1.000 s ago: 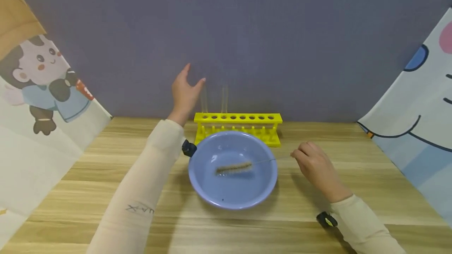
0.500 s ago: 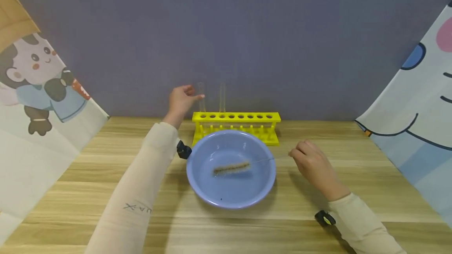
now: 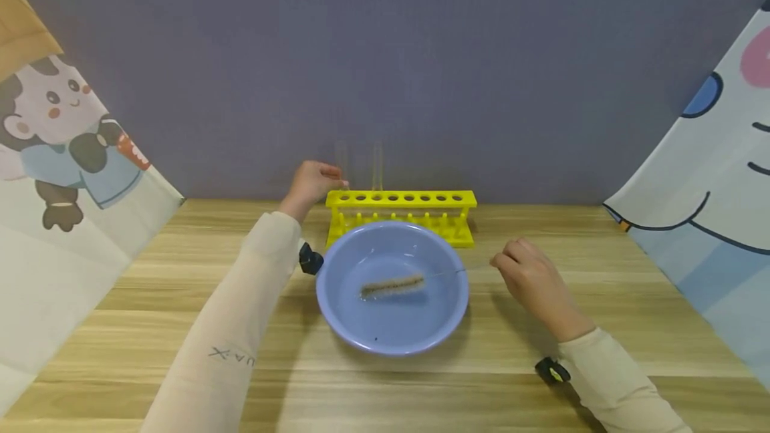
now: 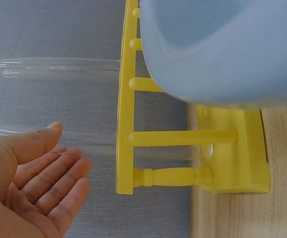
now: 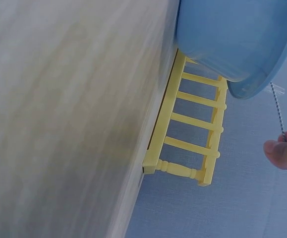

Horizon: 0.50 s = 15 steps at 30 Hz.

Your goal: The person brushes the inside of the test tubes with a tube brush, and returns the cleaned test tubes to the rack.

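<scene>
Counted at the work area: two hands, one brush, one basin, one rack and two test tubes. The right hand [image 3: 537, 286], right of centre, pinches the wire handle of the brush [image 3: 392, 285]; the left hand [image 3: 309, 184], left of centre, has its fingers extended, grasping nothing, just beside the leftmost of the test tubes [image 3: 377, 166]. The brush head is within the basin [image 3: 394, 346] at mid-frame; its bristles are pale brown, with a darker core, on thin twisted wire. Whether it touches the bottom cannot be told. The basin is round, blue, with one dark speck near its front rim. The tubes are clear, upright in the yellow rack [image 3: 401, 199] behind. Counter [image 3: 469, 393]: wood-grained, light. Wall [image 3: 385, 52]: plain grey-blue, flanked by two cartoon-printed panels [image 3: 78, 252].
</scene>
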Each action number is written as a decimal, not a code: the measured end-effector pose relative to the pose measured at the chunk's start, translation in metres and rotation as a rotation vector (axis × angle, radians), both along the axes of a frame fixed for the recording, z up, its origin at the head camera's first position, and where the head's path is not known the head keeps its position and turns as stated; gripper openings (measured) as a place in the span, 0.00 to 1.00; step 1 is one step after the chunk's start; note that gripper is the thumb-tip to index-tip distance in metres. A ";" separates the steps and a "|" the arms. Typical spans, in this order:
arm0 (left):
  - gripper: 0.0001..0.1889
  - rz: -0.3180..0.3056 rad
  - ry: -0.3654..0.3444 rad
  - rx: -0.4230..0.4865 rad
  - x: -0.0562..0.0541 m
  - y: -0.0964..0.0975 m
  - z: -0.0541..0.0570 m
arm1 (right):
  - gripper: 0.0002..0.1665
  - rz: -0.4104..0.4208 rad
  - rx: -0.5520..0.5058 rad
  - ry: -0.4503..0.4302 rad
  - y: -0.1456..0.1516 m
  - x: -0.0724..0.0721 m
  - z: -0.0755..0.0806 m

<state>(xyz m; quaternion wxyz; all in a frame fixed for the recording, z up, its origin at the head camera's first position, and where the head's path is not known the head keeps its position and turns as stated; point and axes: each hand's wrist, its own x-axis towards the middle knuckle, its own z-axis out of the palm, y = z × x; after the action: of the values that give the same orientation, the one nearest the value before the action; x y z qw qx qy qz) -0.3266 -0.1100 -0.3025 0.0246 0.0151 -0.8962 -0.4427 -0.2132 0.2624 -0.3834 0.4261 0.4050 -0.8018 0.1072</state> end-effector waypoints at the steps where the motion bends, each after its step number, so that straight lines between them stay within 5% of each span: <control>1: 0.22 0.005 0.000 -0.004 -0.001 0.001 0.001 | 0.20 0.005 0.002 0.001 0.001 -0.003 0.001; 15: 0.20 0.053 0.091 0.084 -0.012 0.007 0.010 | 0.19 0.073 0.009 0.019 0.014 -0.040 0.008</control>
<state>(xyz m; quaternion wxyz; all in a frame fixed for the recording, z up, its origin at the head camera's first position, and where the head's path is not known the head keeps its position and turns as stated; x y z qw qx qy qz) -0.3390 -0.1026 -0.2927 0.0765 0.0195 -0.8740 -0.4795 -0.2532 0.2764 -0.3750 0.4279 0.4371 -0.7827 0.1153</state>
